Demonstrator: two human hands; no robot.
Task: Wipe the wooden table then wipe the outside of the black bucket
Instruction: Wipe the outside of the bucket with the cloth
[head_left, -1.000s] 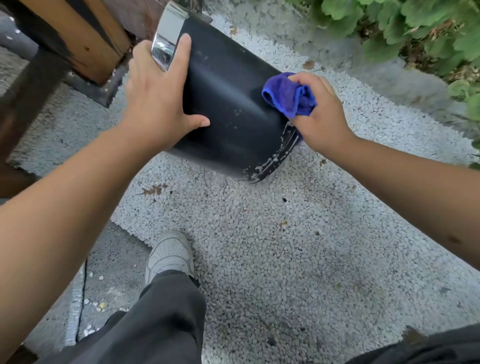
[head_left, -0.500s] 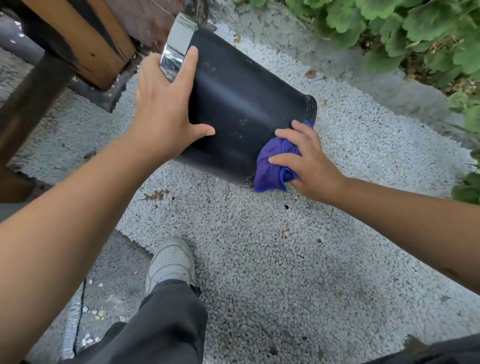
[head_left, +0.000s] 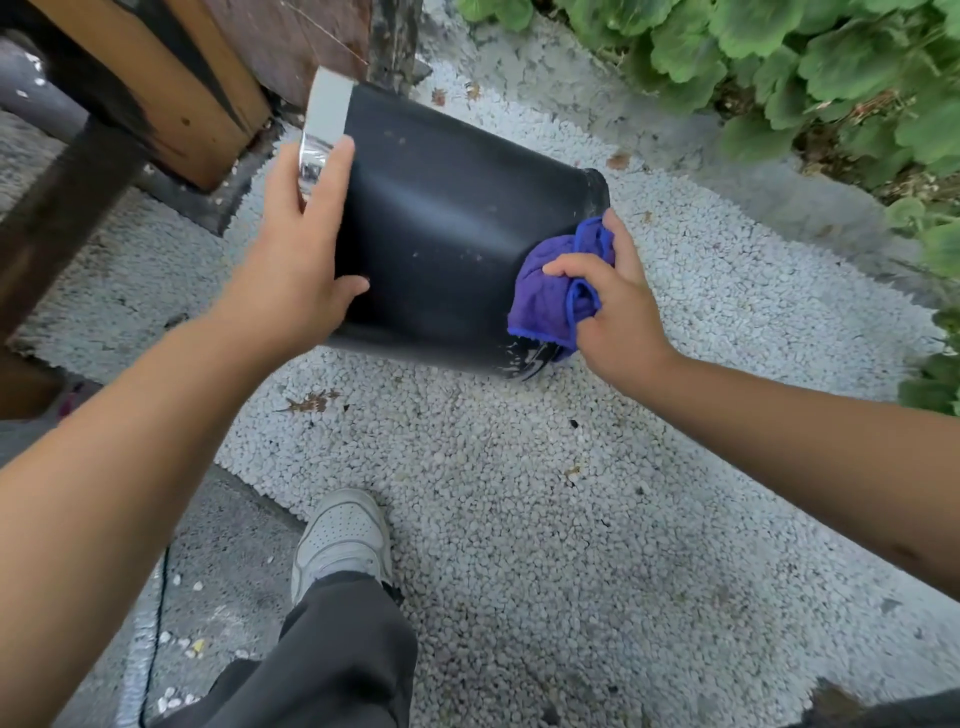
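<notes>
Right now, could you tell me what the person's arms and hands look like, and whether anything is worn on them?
Both arms are bare as far up as the head view shows: no sleeves, gloves, watch, rings or bracelets show. The left hand and right hand are uncovered. Lower down, dark grey trousers and a white perforated sneaker show.

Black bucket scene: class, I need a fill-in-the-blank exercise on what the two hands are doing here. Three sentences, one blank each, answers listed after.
1. The right hand presses a crumpled ____ cloth against the bucket.
2. The left hand grips the bucket at the end that has a shiny ____ band.
3. The bucket is tipped over white ____, beside a white shoe.

Missing words: blue; silver; gravel
</notes>
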